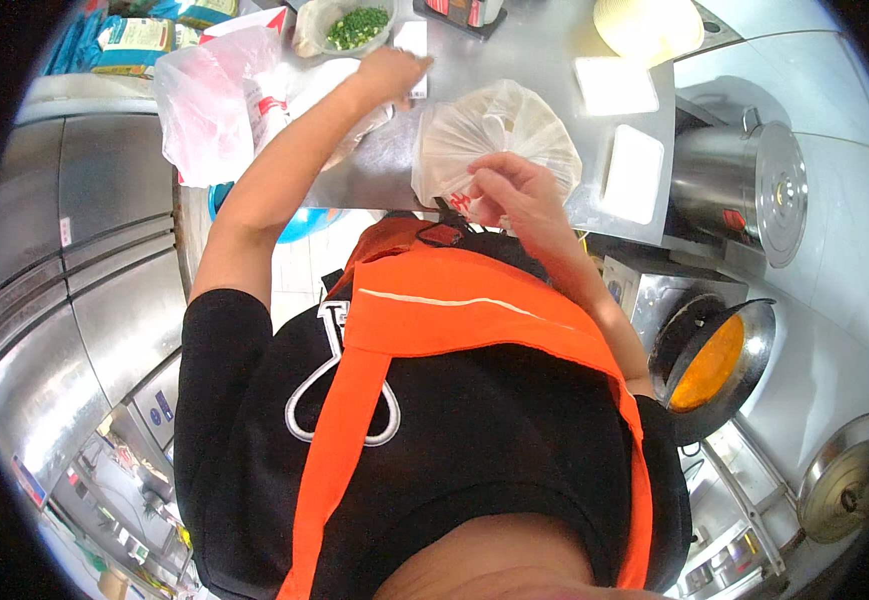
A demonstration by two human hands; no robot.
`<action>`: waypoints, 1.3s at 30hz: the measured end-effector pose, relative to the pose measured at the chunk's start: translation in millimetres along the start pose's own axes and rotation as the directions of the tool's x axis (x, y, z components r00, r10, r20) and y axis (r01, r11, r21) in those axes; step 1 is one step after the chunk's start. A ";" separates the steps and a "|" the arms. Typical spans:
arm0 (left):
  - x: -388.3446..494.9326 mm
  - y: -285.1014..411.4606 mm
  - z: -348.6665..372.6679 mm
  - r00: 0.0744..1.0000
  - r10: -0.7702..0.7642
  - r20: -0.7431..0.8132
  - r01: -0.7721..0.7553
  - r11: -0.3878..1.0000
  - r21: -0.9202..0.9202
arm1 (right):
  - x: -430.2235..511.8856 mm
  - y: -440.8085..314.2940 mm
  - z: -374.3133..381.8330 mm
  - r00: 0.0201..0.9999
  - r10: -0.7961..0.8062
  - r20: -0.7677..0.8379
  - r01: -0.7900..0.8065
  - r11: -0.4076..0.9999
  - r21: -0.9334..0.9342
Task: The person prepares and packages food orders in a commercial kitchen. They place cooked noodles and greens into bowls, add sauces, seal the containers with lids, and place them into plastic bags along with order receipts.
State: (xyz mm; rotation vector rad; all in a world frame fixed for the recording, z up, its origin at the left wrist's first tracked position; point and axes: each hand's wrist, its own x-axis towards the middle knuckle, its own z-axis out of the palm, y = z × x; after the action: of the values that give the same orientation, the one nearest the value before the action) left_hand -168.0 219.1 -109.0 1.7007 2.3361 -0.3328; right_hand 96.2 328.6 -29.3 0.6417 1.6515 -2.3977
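Note:
A tied, translucent plastic bag (pixel 528 124) with red print stands on the stainless steel counter (pixel 472 52). My right hand (pixel 513 195) is at the near side of this bag, fingers curled; whether they pinch the plastic cannot be told. Farther off and to the left, my left hand (pixel 397 75) reaches over a white paper slip (pixel 413 37), its fingertips at the slip's edge; its grip is not clear. Beside my left forearm lie loose plastic bags (pixel 213 105). Behind that hand is a container (pixel 318 26) of chopped green onions (pixel 355 28).
Two white rectangular lids or trays (pixel 633 174) lie at the counter's right side, near a stack of pale yellow round containers (pixel 648 30). A steel stockpot (pixel 719 180) stands at right. Below it is a wok (pixel 761 360) with orange contents. Blue packets (pixel 134 45) lie upper left.

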 end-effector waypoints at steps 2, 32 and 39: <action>-2.4 0.2 20.1 0.991 -0.131 0.017 0.131 0.991 0.015 | 9.8 8.9 12.7 0.989 0.134 0.061 -0.143 0.974 0.173; -138.8 0.1 -169.1 0.907 -0.279 -0.315 -0.418 -0.687 -0.595 | 117.1 -84.3 -0.6 0.590 -0.806 -0.054 0.598 0.480 -0.642; -174.6 -13.4 -173.7 0.908 -0.334 -0.253 -0.419 -0.699 -0.579 | 266.3 -94.9 -110.9 0.757 -0.602 0.254 0.099 -0.277 -0.956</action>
State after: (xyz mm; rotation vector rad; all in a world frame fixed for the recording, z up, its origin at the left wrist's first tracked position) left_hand -137.9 112.9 111.6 0.3995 0.8877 2.0648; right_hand -148.5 495.3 -96.7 0.1130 3.4033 -0.1444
